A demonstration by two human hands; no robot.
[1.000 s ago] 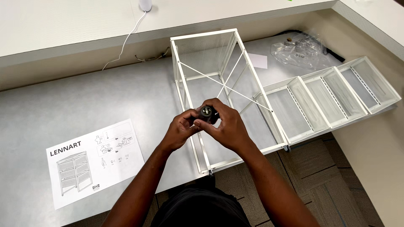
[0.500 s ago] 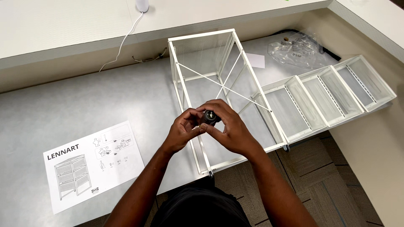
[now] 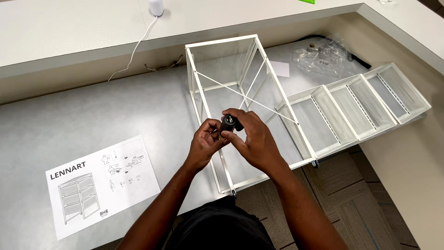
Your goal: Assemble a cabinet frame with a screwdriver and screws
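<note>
Black caster (image 3: 230, 123) between both hands' fingers (image 3: 217, 134)

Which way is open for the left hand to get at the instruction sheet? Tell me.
Probably yes: the left hand shares a small black caster with the right hand, but bare grey tabletop lies between it and the instruction sheet.

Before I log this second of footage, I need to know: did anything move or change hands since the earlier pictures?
Hardly anything. Both hands stay together over the white wire frame, the left hand and right hand still gripping the small black caster; only the fingers shifted slightly around it. The instruction sheet, drawer baskets and plastic bag lie unmoved on the table.
</note>
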